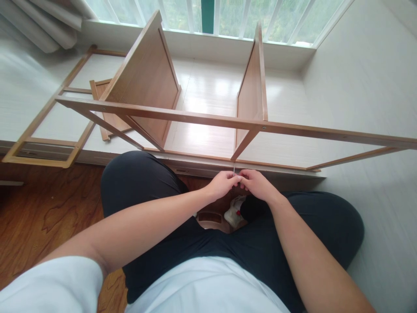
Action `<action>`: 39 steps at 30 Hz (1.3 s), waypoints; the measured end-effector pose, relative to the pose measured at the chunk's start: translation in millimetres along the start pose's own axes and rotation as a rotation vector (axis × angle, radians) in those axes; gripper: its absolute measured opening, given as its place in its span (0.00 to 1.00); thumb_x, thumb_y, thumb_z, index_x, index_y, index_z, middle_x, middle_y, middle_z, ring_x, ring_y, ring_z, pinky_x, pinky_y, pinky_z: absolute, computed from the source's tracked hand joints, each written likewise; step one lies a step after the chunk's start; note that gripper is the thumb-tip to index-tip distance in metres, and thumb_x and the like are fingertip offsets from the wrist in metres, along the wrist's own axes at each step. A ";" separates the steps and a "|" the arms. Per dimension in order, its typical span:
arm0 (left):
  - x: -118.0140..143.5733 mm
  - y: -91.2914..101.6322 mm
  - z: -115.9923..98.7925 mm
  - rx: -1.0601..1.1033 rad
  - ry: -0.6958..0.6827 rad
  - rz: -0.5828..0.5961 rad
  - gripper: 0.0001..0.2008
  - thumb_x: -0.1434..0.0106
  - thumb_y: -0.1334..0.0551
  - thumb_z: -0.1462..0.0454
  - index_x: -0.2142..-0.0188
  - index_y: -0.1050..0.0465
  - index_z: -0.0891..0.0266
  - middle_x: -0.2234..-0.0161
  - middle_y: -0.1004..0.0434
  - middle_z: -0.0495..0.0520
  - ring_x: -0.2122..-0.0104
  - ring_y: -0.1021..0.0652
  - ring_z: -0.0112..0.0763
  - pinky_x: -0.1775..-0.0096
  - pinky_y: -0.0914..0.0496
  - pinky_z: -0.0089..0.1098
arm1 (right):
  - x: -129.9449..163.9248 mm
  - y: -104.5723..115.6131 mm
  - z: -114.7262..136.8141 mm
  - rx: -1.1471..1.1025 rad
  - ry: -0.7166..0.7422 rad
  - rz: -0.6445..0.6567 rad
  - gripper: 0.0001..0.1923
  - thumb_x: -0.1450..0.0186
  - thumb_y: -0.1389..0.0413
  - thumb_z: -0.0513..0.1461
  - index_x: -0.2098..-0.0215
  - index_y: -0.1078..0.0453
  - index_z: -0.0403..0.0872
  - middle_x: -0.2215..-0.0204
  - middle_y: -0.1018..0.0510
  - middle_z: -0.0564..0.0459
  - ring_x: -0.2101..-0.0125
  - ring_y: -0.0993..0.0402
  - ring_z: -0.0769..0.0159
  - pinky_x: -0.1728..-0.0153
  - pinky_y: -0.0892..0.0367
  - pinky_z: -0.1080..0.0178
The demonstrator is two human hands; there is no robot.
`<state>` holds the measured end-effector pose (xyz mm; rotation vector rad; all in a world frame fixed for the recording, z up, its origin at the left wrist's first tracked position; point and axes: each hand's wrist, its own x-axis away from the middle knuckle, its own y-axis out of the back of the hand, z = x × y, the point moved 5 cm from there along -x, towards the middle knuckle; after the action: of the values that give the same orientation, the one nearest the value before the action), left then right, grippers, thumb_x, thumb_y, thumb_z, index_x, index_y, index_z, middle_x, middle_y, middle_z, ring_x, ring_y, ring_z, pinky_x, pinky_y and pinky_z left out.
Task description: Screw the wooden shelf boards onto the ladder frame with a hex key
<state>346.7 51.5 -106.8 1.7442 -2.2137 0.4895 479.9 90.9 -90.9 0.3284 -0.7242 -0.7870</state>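
Observation:
Both hands meet low in front of the wooden shelf frame (185,115), just off its near bottom rail (202,156). My left hand (224,183) is closed, its fingers pinched around a thin metal rod (233,168) that looks like a hex key. The rod's upper end reaches the rail below the upright of the right wooden panel (252,80). Against it, my right hand (256,182) is closed too, thumb and fingers pinched at the rod's lower end. The fingers hide that end.
A larger wooden panel (143,82) stands in the frame's left part. Further left lie a small wooden piece (112,117) and an open wooden frame (48,163) on the white ledge (205,91). A wall (365,100) rises at right; a window (234,17) is behind.

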 end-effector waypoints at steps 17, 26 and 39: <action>-4.1 2.8 5.8 0.139 0.132 0.015 0.15 0.37 0.42 0.54 0.70 0.29 0.64 0.71 0.29 0.50 0.76 0.33 0.22 0.76 0.44 0.26 | 9.8 14.6 17.9 0.321 0.028 -0.123 0.15 0.30 0.48 0.48 0.68 0.25 0.50 0.72 0.21 0.53 0.72 0.30 0.66 0.71 0.46 0.65; -3.4 2.4 6.1 0.090 0.125 -0.006 0.18 0.36 0.42 0.51 0.69 0.28 0.65 0.70 0.28 0.51 0.76 0.34 0.22 0.75 0.44 0.27 | 6.7 15.1 10.6 0.255 0.006 -0.096 0.14 0.31 0.47 0.47 0.67 0.25 0.49 0.72 0.21 0.52 0.72 0.30 0.65 0.72 0.45 0.65; 12.5 -5.7 8.7 -0.151 0.194 0.122 0.26 0.45 0.33 0.43 0.63 0.26 0.64 0.71 0.26 0.50 0.74 0.31 0.25 0.70 0.36 0.28 | 22.6 25.2 15.0 0.319 0.009 -0.004 0.11 0.38 0.40 0.44 0.74 0.30 0.47 0.79 0.26 0.56 0.77 0.35 0.69 0.76 0.46 0.65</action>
<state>349.3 35.5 -108.9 1.4294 -2.1668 0.4827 493.6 91.1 -56.5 0.6201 -0.8422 -0.6724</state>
